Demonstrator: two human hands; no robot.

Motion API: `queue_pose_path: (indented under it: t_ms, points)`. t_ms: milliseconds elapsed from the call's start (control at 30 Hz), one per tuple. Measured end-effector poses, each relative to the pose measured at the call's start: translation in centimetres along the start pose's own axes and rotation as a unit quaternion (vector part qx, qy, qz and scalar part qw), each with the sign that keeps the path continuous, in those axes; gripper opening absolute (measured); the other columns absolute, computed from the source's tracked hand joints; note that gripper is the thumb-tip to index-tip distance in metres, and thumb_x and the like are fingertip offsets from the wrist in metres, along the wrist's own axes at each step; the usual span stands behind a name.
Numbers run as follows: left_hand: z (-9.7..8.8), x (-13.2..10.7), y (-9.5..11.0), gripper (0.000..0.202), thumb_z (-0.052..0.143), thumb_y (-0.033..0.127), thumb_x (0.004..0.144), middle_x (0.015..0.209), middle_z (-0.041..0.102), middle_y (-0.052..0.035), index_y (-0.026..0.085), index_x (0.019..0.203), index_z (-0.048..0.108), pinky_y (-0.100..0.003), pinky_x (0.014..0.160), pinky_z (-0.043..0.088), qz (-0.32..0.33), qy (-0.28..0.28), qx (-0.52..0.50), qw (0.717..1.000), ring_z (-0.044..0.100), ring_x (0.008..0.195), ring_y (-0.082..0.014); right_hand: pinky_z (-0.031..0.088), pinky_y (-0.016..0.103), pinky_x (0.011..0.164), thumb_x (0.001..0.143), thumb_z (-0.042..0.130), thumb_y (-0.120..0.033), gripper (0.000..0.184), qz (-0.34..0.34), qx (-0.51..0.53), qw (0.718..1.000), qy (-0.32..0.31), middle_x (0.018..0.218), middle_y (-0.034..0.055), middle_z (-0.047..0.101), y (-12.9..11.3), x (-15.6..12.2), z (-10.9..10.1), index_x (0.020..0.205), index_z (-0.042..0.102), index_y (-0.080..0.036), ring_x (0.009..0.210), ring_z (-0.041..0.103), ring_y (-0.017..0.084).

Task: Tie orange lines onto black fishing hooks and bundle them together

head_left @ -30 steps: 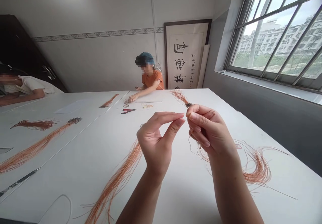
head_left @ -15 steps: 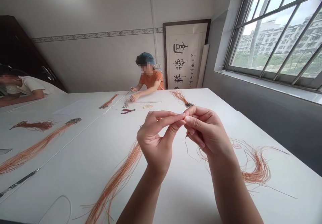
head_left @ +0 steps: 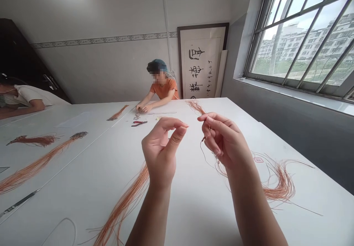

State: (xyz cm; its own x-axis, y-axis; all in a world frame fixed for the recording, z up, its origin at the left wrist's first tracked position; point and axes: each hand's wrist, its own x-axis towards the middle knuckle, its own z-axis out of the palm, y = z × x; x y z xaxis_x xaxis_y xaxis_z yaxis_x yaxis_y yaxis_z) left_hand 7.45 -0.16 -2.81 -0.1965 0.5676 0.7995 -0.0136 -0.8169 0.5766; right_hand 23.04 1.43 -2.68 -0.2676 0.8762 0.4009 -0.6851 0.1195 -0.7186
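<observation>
Above the white table, my left hand (head_left: 162, 152) is closed in a pinch, thumb against forefinger. Anything between those fingertips is too small to make out. A short gap to the right, my right hand (head_left: 225, 139) has its thumb and forefinger pressed together and the other fingers curled. From it hangs a thin brown cord (head_left: 204, 154), which loops down toward the table. Below my left hand lies a long bundle of orange-brown cords (head_left: 124, 203), its top hidden behind the hand. Another cord bundle (head_left: 283, 185) curves on the table right of my right forearm.
More cord bundles lie on the white table (head_left: 199, 216) at the left (head_left: 47, 154) and far side (head_left: 195, 106). Red-handled pliers (head_left: 139, 123) lie mid-table. A person in orange (head_left: 166, 89) works opposite; another person (head_left: 30, 97) leans at the left. A pen-like tool (head_left: 20, 201) lies near left.
My hands have parted: the fingertips met before, and now the left has moved left and down a little. The person opposite has brought both hands together.
</observation>
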Motion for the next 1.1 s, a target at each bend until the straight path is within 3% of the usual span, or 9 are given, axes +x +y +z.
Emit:
queue_pose_path:
  t_ms: [167, 300, 433, 500, 633, 833, 1100]
  points:
    - [-0.2, 0.3, 0.1, 0.012, 0.081, 0.036, 0.092, 0.083, 0.074, 0.0022, 0.027, 0.085, 0.079, -0.019, 0.08, 0.052, -0.119, -0.031, -0.093, 0.988, 0.066, 0.082, -0.009, 0.034, 0.01, 0.033, 0.099, 0.064, -0.019, 0.019, -0.001, 0.024, 1.0, -0.001, 0.062, -0.0008, 0.069, 0.2, 0.2, -0.1, 0.093, 0.082, -0.014, 0.035, 0.056, 0.004]
    - [0.2, 0.3, 0.2, 0.019, 0.083, 0.04, 0.09, 0.079, 0.071, 0.002, 0.025, 0.081, 0.077, -0.019, 0.075, 0.052, -0.177, -0.06, -0.136, 0.973, 0.064, 0.075, -0.0086, 0.035, 0.01, 0.034, 0.098, 0.065, -0.017, 0.014, 0.011, 0.043, 0.999, 0.002, 0.064, -0.0012, 0.071, 0.1, 0.1, 0.0, 0.098, 0.079, -0.016, 0.035, 0.053, 0.003]
    - [0.3, 0.4, 0.3, 0.02, 0.083, 0.04, 0.09, 0.074, 0.068, 0.001, 0.024, 0.079, 0.076, -0.021, 0.071, 0.052, -0.179, -0.069, -0.15, 0.97, 0.061, 0.071, -0.01, 0.033, 0.009, 0.033, 0.09, 0.072, -0.017, 0.006, 0.043, 0.093, 0.995, -0.008, 0.062, -0.0039, 0.07, 0.0, 0.2, 0.1, 0.095, 0.074, -0.018, 0.031, 0.04, 0.0]
    - [0.3, 0.5, 0.2, 0.02, 0.083, 0.039, 0.089, 0.072, 0.067, 0.0006, 0.024, 0.079, 0.076, -0.021, 0.07, 0.052, -0.173, -0.078, -0.152, 0.97, 0.06, 0.07, -0.0103, 0.034, 0.008, 0.033, 0.084, 0.079, -0.018, 0.011, 0.054, 0.118, 0.992, 0.001, 0.062, -0.0046, 0.071, 0.0, 0.3, 0.2, 0.092, 0.072, -0.018, 0.032, 0.037, -0.001]
    - [0.4, 0.5, 0.1, 0.021, 0.084, 0.039, 0.088, 0.076, 0.069, -0.0008, 0.023, 0.077, 0.075, -0.022, 0.071, 0.053, -0.176, -0.072, -0.134, 0.972, 0.062, 0.073, -0.0113, 0.036, 0.007, 0.034, 0.076, 0.086, -0.018, 0.02, 0.063, 0.137, 0.987, 0.046, 0.065, -0.0034, 0.074, 0.2, 0.3, 0.7, 0.087, 0.069, -0.018, 0.035, 0.041, 0.0]
    - [0.4, 0.5, 0.1, 0.024, 0.087, 0.043, 0.083, 0.081, 0.072, -0.0027, 0.023, 0.076, 0.075, -0.026, 0.071, 0.055, -0.188, -0.055, -0.107, 0.975, 0.065, 0.075, -0.014, 0.04, 0.007, 0.035, 0.075, 0.085, -0.011, 0.021, 0.085, 0.173, 0.975, 0.109, 0.067, -0.0016, 0.075, 0.5, 0.1, 1.1, 0.087, 0.069, -0.017, 0.041, 0.051, 0.002]
    - [0.2, 0.5, 0.2, 0.026, 0.082, 0.044, 0.089, 0.074, 0.068, -0.0014, 0.023, 0.077, 0.072, -0.025, 0.07, 0.052, -0.175, -0.078, -0.13, 0.973, 0.059, 0.072, -0.013, 0.039, 0.01, 0.037, 0.08, 0.082, -0.017, 0.019, 0.049, 0.119, 0.987, 0.091, 0.068, -0.0024, 0.074, 0.8, 0.0, 0.9, 0.092, 0.068, -0.019, 0.04, 0.049, 0.002]
